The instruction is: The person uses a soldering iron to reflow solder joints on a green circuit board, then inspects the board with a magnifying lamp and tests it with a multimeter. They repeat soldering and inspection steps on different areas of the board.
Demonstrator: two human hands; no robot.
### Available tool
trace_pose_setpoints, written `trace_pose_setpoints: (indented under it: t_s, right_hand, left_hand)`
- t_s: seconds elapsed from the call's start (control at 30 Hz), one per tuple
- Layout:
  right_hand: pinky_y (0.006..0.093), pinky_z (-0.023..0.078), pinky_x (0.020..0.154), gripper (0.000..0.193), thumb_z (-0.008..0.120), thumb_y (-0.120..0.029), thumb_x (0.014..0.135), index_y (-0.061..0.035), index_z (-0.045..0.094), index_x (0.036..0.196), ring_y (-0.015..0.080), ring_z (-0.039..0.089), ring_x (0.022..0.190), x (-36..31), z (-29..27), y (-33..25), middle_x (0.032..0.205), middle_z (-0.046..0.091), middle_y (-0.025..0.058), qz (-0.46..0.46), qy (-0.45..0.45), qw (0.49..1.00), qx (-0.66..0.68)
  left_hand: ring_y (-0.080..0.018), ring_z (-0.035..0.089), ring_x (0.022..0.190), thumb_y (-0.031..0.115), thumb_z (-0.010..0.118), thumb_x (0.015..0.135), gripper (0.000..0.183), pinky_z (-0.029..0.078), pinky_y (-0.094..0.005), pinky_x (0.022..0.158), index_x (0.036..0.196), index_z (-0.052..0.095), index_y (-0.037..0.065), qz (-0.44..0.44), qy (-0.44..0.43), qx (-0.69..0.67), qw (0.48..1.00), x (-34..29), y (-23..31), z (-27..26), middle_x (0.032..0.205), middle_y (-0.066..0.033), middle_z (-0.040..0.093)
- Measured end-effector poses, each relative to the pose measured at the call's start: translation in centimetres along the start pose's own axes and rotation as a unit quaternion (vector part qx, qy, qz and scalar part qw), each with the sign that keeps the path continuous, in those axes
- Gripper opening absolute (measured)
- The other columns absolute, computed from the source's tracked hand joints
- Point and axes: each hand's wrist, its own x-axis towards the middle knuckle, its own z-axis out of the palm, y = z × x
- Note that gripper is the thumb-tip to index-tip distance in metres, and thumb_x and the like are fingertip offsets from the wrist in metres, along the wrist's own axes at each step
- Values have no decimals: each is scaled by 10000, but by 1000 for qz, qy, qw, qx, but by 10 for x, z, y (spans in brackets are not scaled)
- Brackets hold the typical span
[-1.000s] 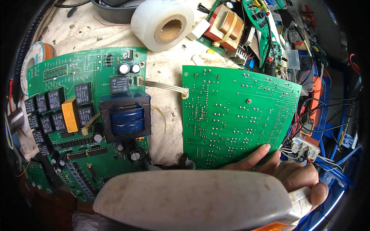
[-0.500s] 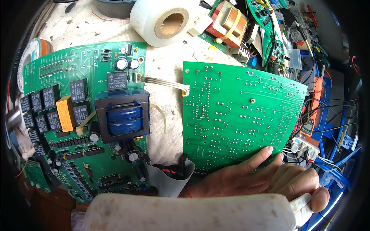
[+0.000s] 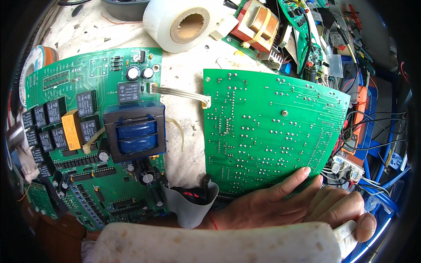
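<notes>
Head view: the left hand (image 3: 267, 206) lies flat along the near edge of a green board (image 3: 274, 131), solder side up, its fingers (image 3: 294, 177) stretched out on the board's lower right corner. The right hand (image 3: 346, 215) sits just beside it, fingers curled around a white tool (image 3: 346, 232). The board rests on the cloth-covered tabletop (image 3: 184, 74), joined by a ribbon cable (image 3: 180, 93) to a larger board (image 3: 92, 136) carrying a blue transformer (image 3: 135, 133).

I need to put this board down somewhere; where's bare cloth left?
Bare cloth runs between the left board and the flipped board, crossed by a ribbon cable. More shows upper left of the tape roll. The right side is crowded with wires and parts.
</notes>
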Motion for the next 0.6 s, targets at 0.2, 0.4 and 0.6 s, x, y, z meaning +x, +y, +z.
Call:
trace_pose_setpoints:
  t_s: [0.2, 0.4, 0.6]
  right_hand:
    - [383, 566, 1006, 323, 497, -168, 1077, -146, 458, 1397, 103, 497, 652, 0, -4, 0, 880, 481, 28, 0, -18, 1000, 12]
    - [379, 556, 1018, 228, 462, -196, 1094, -112, 485, 1304, 104, 468, 633, -4, 1, 1, 837, 472, 26, 2, 18, 1000, 23]
    - [374, 557, 1004, 181, 432, -242, 1108, -77, 486, 1161, 104, 430, 604, -2, 4, -7, 755, 444, 21, 35, 51, 997, 48]
  left_hand:
    - [-215, 550, 1357, 284, 558, 988, 391, 338, -530, 1237, 1324, 590, 87, 7, 1, 26, 1000, 1, 0, 0, 1333, -51, 622]
    - [-209, 555, 1349, 284, 560, 991, 380, 338, -530, 1236, 1316, 593, 88, 24, 2, 51, 998, 1, -2, 2, 1330, -46, 620]
    - [-212, 567, 1338, 301, 554, 993, 385, 344, -540, 1224, 1312, 595, 89, -3, 13, 15, 1000, 2, 5, -1, 1334, -50, 621]
